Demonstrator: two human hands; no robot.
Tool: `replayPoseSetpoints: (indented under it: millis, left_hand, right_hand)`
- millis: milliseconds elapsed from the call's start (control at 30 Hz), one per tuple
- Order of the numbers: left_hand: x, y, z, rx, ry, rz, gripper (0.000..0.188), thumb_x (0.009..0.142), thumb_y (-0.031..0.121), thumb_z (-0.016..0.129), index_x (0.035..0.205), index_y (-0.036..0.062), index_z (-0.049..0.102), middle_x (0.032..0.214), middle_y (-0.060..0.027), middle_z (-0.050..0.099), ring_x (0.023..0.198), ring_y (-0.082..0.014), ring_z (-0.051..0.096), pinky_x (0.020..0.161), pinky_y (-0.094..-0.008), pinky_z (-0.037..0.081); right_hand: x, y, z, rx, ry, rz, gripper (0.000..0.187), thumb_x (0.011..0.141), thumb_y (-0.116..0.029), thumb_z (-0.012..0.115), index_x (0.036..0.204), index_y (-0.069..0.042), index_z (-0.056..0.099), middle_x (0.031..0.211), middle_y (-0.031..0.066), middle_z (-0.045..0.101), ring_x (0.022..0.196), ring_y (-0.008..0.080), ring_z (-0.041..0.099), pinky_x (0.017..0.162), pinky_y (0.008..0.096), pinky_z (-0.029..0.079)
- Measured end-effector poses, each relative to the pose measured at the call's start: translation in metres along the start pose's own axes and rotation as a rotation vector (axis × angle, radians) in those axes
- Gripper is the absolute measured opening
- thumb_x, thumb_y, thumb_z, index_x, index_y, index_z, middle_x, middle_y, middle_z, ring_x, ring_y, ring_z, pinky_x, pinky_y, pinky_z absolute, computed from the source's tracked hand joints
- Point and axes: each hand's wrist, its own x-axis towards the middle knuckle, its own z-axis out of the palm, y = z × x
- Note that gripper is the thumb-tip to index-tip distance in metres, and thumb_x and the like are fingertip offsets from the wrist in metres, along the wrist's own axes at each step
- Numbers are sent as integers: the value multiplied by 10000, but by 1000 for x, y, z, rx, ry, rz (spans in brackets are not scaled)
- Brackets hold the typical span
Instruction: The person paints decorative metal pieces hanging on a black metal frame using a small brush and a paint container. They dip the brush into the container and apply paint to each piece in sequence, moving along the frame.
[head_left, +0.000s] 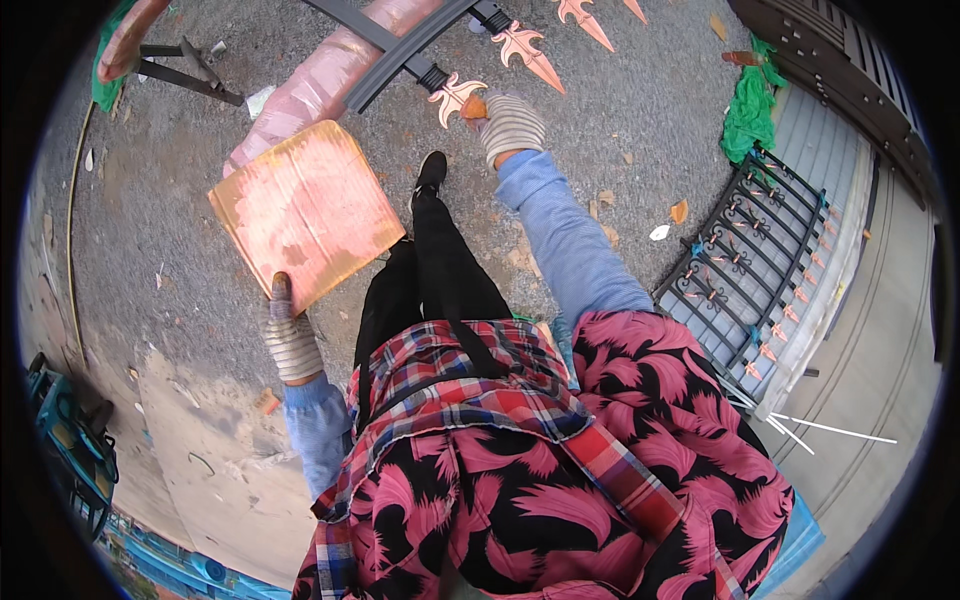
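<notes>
My left hand (291,335), in a striped glove with a brown-stained thumb, grips the lower corner of a square flat board (310,215) smeared with copper-pink paint. My right hand (513,128), gloved the same way, is closed around a small orange-brown piece (473,107) whose kind I cannot make out. That piece is against a copper-coloured spear finial (456,97) at the end of a black metal fence panel (405,62). Another copper finial (527,55) stands beside it, with more toward the top edge.
A pink plastic-wrapped roll (315,88) lies under the panel. At right, a black railing (745,260) with copper tips rests near green netting (750,110). White rods (835,428) lie beyond it. Dark metal bars (190,78) are at upper left; leaves dot the gravelly ground (180,240).
</notes>
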Motion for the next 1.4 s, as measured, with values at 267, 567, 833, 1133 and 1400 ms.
replayPoseSetpoints:
  millis: [267, 567, 833, 1133, 1400]
  left_hand:
    - [-4, 3, 6, -3, 18, 26, 404, 804, 251, 567, 1065, -48, 491, 994, -77, 526, 901, -141, 490, 832, -271, 390]
    - [-2, -1, -8, 65, 4, 13, 407, 816, 248, 551, 1081, -54, 484, 1018, -81, 523, 925, -137, 481, 845, -274, 390]
    - [0, -12, -8, 108, 21, 132, 401, 797, 268, 569, 1041, -42, 499, 961, -72, 544, 859, -125, 498, 801, -261, 391]
    - [-3, 0, -11, 8, 9, -21, 350, 833, 174, 535, 1130, -1, 476, 1033, -88, 526, 930, -139, 483, 851, -282, 398]
    - [-4, -1, -8, 48, 13, -1, 432, 811, 249, 557, 1111, -51, 470, 1034, -73, 520, 963, -145, 470, 888, -290, 369]
  right_hand:
    - [9, 16, -22, 14, -3, 15, 286, 684, -287, 646, 848, -56, 615, 818, 170, 599, 780, 330, 574, 681, 388, 453]
    - [30, 0, -9, 173, -25, -22, 225, 707, -223, 614, 875, -74, 612, 837, 170, 600, 803, 321, 572, 695, 383, 457]
    - [48, 16, -17, 115, 28, 30, 271, 671, -303, 659, 792, -64, 618, 762, 166, 609, 743, 303, 583, 654, 386, 460]
    - [43, -43, -19, -11, -403, 69, 375, 699, -353, 652, 979, -107, 611, 892, 137, 618, 841, 327, 583, 728, 420, 466]
    - [56, -38, 8, 4, -314, 73, 313, 670, -377, 660, 800, -92, 659, 715, 134, 622, 662, 295, 593, 588, 411, 467]
